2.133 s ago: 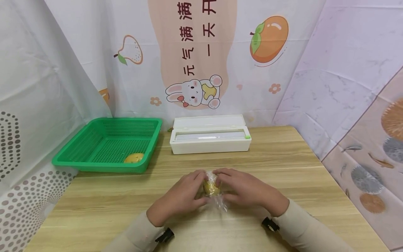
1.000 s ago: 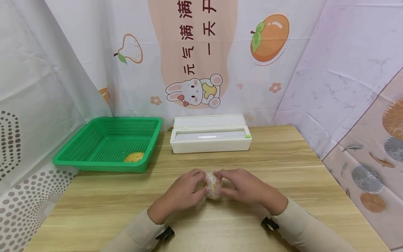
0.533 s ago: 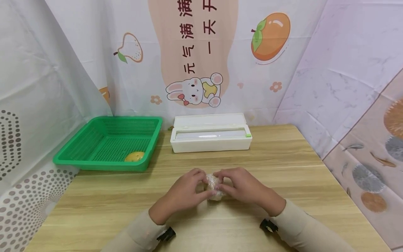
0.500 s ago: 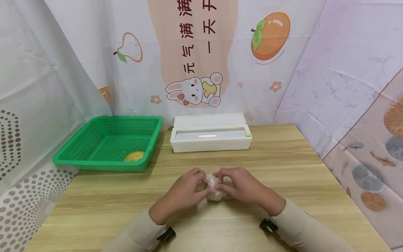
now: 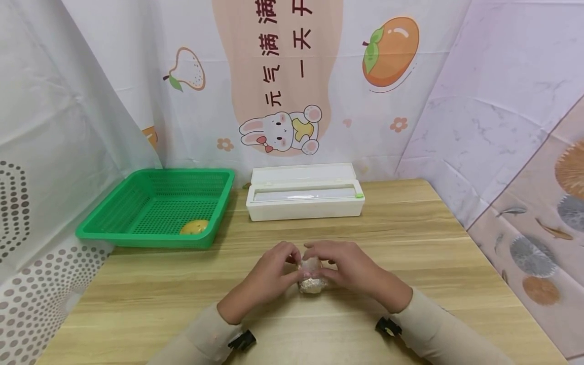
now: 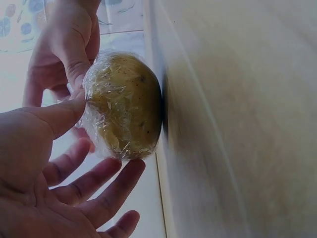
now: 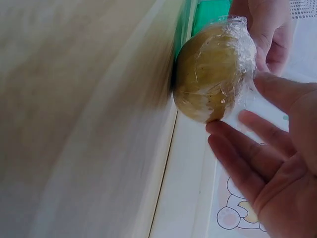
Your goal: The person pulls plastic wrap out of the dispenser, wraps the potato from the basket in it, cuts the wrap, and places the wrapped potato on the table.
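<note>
A yellow-brown potato (image 5: 312,286) wrapped in crinkled cling film (image 7: 243,47) rests on the wooden table between both hands. My left hand (image 5: 264,278) holds it from the left, its thumb on the bunched film on top and fingertips against the side. From the right, my right hand (image 5: 353,267) does the same, thumb pressing the film close to the other thumb. In the left wrist view the potato (image 6: 130,104) shows dark specks through the film, and its underside sits on the tabletop (image 6: 237,129).
A green basket (image 5: 148,238) stands at the back left with another potato (image 5: 194,227) in it. Behind the hands is a white cling film box (image 5: 305,210), its lid up and a roll inside. Printed curtains (image 5: 383,132) hang behind the table.
The loose film that hung toward the front now lies gathered on top of the potato. Both thumbs have come together on the film, and the fingers have shifted slightly around it.
</note>
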The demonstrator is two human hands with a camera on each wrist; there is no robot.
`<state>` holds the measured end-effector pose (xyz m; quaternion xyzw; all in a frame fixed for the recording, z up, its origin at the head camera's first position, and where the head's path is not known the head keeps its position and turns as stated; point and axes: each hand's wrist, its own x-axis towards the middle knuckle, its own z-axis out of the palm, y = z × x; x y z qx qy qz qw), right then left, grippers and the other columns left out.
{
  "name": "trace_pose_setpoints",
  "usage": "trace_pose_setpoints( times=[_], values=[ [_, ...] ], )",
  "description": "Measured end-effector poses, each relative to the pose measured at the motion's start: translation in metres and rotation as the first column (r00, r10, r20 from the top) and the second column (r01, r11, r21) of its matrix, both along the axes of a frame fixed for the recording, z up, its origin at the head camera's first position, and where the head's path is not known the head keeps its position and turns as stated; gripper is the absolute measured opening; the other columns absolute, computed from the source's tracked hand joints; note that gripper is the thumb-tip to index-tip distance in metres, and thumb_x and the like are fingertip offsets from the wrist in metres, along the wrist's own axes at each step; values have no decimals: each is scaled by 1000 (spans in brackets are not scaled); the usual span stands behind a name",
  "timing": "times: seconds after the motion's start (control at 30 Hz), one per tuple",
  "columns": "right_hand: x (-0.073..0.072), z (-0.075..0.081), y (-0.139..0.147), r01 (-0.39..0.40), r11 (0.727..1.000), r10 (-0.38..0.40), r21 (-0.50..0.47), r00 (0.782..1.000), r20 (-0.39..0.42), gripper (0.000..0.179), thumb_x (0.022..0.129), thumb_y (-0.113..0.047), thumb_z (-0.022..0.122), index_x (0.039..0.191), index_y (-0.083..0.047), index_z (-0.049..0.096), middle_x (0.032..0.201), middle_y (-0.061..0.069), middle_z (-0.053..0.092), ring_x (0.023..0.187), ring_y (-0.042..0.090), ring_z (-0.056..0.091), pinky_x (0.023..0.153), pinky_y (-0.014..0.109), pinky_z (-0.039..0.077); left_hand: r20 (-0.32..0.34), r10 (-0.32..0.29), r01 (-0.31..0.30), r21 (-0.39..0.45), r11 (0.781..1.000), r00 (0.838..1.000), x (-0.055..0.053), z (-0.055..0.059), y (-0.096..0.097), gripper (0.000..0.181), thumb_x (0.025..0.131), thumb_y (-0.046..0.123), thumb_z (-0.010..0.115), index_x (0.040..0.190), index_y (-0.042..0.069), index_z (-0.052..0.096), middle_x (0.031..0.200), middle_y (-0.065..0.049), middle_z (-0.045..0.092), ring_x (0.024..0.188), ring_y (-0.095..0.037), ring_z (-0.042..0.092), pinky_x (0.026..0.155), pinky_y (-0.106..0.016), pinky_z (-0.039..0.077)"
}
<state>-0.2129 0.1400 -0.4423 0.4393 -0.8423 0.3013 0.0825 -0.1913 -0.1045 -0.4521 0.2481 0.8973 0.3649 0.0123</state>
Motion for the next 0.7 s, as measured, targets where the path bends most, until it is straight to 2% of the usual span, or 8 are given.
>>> trace_pose_setpoints(
  times=[0.1,0.17,0.23,0.33,0.4,0.47,0.6,0.7],
  values=[
    [-1,1,2,-20,999,22,39,997,-74,28,90,-26,81,117,-30,78,139,1,68,124,21,68,96,39,59,24,-8,8,24,1000,1000,0,1,-1,24,95,33,77,105,22,58,109,9,60,111,-14,66,98,-39,56],
    [-1,0,3,-12,998,17,68,997,-78,25,92,-25,79,117,-29,79,136,2,69,120,20,70,95,39,59,36,-12,11,37,999,999,0,2,-1,22,95,32,76,104,22,59,109,9,60,111,-14,66,98,-40,56],
    [-2,1,4,0,996,5,95,999,-50,23,95,-24,76,117,-27,80,132,1,72,118,16,70,96,38,59,35,-13,12,36,999,999,0,3,-1,20,96,32,76,102,23,60,109,9,61,112,-14,65,99,-41,55],
    [-2,0,4,23,993,-22,112,1000,-16,20,96,-21,75,116,-25,80,124,-3,75,113,12,71,96,36,59,0,-19,19,17,1000,1000,0,3,0,19,95,32,76,103,24,61,111,9,63,114,-13,64,101,-41,54],
    [-1,0,4,58,993,-60,101,998,11,16,94,-21,78,109,-26,82,119,-6,77,110,10,72,95,35,59,-39,-20,20,2,1000,999,0,3,2,20,93,33,78,104,24,63,114,9,63,113,-13,63,99,-41,54],
    [0,0,3,100,993,-105,65,992,71,11,91,-22,82,100,-28,82,113,-10,77,105,7,73,92,34,60,-89,-24,22,-18,1000,996,2,3,3,20,91,34,80,103,26,66,120,7,63,116,-14,62,99,-41,54],
    [2,1,1,168,985,-158,-25,959,236,11,87,-23,86,86,-30,77,106,-16,77,98,0,71,90,32,60,-152,-68,59,-63,996,986,3,4,3,13,90,34,81,100,28,74,130,2,65,121,-17,63,102,-42,54],
    [1,1,0,166,985,-152,-38,959,241,11,87,-20,85,87,-28,77,105,-14,78,97,0,71,88,32,60,-165,-141,122,-121,985,976,2,7,-1,21,88,36,83,105,25,77,133,0,69,126,-16,64,106,-40,53]
  ],
)
